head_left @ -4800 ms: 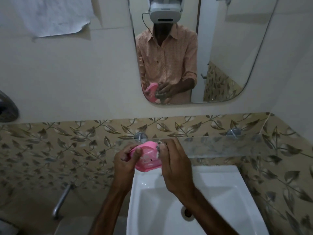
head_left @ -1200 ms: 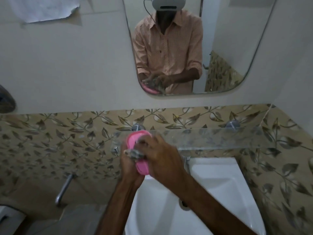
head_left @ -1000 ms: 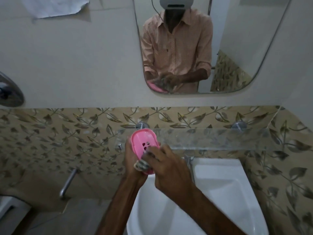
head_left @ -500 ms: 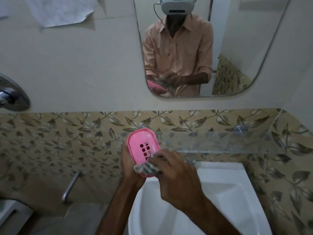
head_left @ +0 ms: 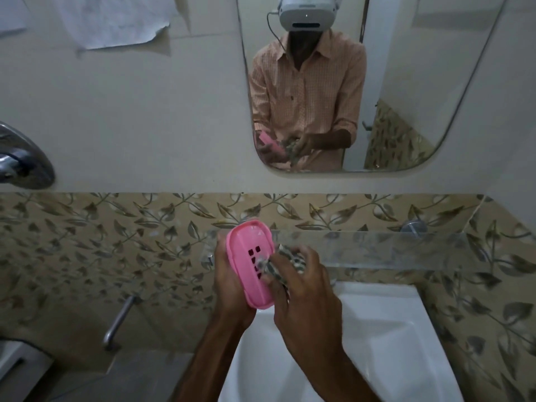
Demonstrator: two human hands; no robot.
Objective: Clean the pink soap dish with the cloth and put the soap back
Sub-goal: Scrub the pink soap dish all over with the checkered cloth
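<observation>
**Cloth on the dish, over the basin**

Your left hand (head_left: pixel 224 274) grips the pink soap dish (head_left: pixel 246 256) from behind, fingers curled round its left edge. The dish stands nearly upright, slotted face toward you, above the back left corner of the white sink (head_left: pixel 377 343) and just in front of the glass shelf (head_left: pixel 391 248). Your right hand (head_left: pixel 304 294) is closed round the bunched patterned cloth (head_left: pixel 291 256) — one end of it pressed against the dish's slots. The mirror (head_left: pixel 420 68) above reflects both hands.
</observation>
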